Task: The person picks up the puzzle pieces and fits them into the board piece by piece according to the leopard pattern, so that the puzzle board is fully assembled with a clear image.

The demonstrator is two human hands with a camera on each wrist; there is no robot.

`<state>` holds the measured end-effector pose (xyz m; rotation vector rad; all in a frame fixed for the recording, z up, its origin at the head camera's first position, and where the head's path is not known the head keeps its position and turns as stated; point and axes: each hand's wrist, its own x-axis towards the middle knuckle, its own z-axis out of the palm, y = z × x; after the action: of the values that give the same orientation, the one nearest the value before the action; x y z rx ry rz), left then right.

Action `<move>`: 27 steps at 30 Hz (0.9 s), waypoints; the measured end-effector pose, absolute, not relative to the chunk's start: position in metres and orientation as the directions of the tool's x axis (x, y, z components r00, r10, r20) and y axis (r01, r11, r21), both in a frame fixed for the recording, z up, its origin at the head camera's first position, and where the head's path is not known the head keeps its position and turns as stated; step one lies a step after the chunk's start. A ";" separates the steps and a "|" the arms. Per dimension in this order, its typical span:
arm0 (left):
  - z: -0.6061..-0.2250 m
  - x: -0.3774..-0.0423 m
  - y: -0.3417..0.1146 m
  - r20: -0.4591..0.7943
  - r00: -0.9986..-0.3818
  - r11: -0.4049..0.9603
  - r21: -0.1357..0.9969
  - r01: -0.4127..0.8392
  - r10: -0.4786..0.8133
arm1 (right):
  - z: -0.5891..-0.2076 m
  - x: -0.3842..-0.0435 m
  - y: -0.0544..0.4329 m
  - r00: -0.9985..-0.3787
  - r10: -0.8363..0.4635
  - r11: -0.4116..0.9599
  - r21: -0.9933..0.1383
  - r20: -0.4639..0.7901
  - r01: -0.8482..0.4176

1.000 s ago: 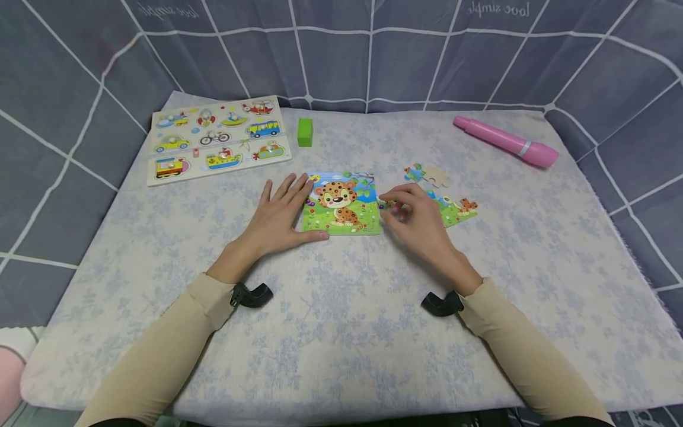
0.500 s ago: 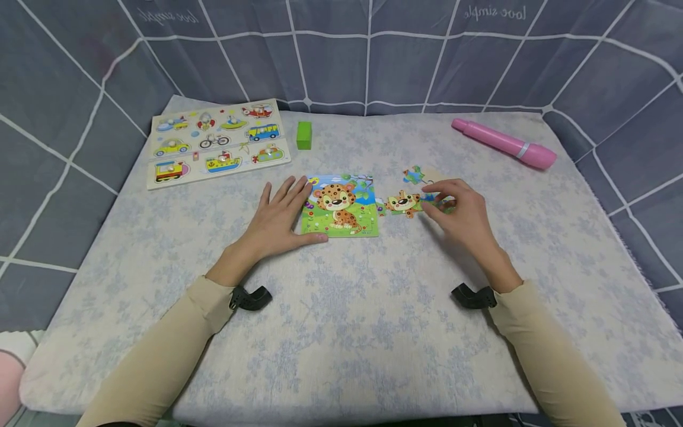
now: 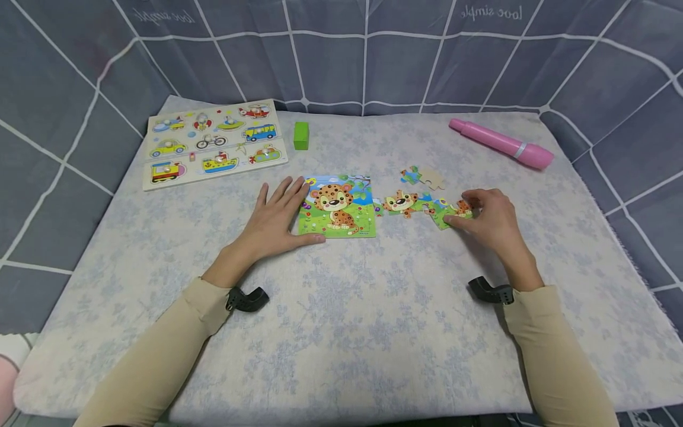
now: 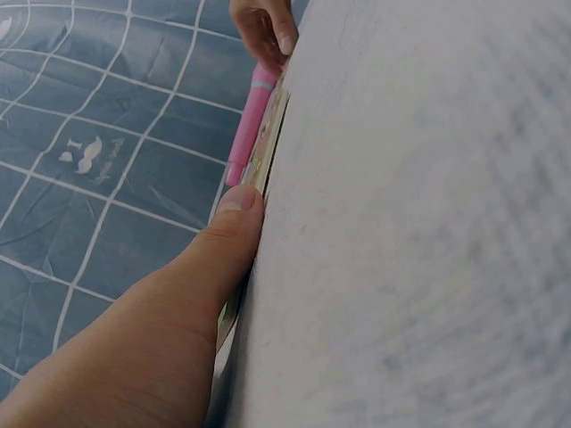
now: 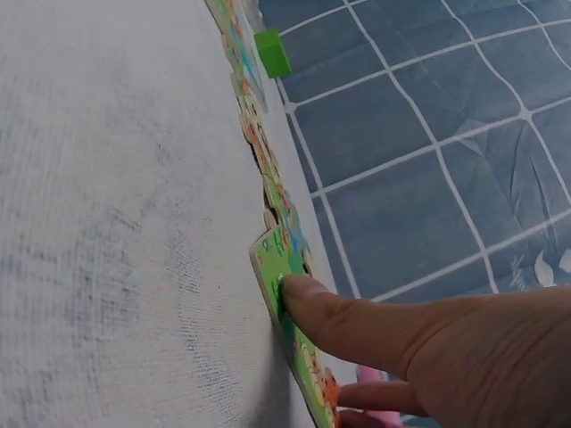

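Note:
My left hand (image 3: 274,222) lies with fingers spread along the left edge of a leopard picture puzzle board (image 3: 341,216), its thumb at the lower corner. In the left wrist view the thumb (image 4: 227,218) touches the board's edge. To the right of the board lies a leopard-face puzzle piece (image 3: 400,202). My right hand (image 3: 493,219) pinches a green corner puzzle piece (image 3: 440,220) between thumb and fingers. The right wrist view shows the thumb on that green piece (image 5: 278,259), with one edge over a shadow. Fingertips behind it are partly hidden.
Above the row lie a blue-green puzzle piece (image 3: 411,175) and a plain wooden-backed one (image 3: 433,178). A vehicle peg puzzle (image 3: 213,142) stands at back left, beside a green block (image 3: 301,136). A pink torch-like tube (image 3: 501,142) lies at back right, before a grey checked curtain (image 3: 331,65).
My right hand has moved right, away from the board and the leopard-face piece, to the green corner piece, which it now pinches. The left hand stays on the board.

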<state>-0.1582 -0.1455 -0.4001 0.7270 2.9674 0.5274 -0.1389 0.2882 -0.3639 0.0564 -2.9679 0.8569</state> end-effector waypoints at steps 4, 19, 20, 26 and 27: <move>-0.401 -0.158 -0.146 0.040 -0.889 0.833 0.334 0.441 0.455 | -0.367 -0.140 0.288 -0.997 -0.019 0.843 -0.535 0.073 -0.055; -0.401 -0.159 -0.146 0.041 -0.890 0.835 0.327 0.442 0.454 | -0.365 -0.140 0.285 -0.999 -0.001 0.802 -0.596 0.037 -0.023; -0.401 -0.159 -0.146 0.039 -0.890 0.836 0.328 0.440 0.454 | -0.365 -0.139 0.285 -0.999 0.004 0.797 -0.604 0.047 -0.025; -0.400 -0.158 -0.146 0.034 -0.890 0.836 0.331 0.439 0.454 | -0.365 -0.137 0.284 -0.996 -0.019 0.732 -0.677 0.085 -0.072; -0.400 -0.158 -0.146 0.035 -0.890 0.836 0.329 0.439 0.454 | -0.365 -0.136 0.283 -0.996 -0.027 0.716 -0.694 0.081 -0.075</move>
<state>-0.1584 -0.1457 -0.4003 0.7221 2.9675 0.5161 -0.1362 0.2834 -0.3646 0.0850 -2.8499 1.1562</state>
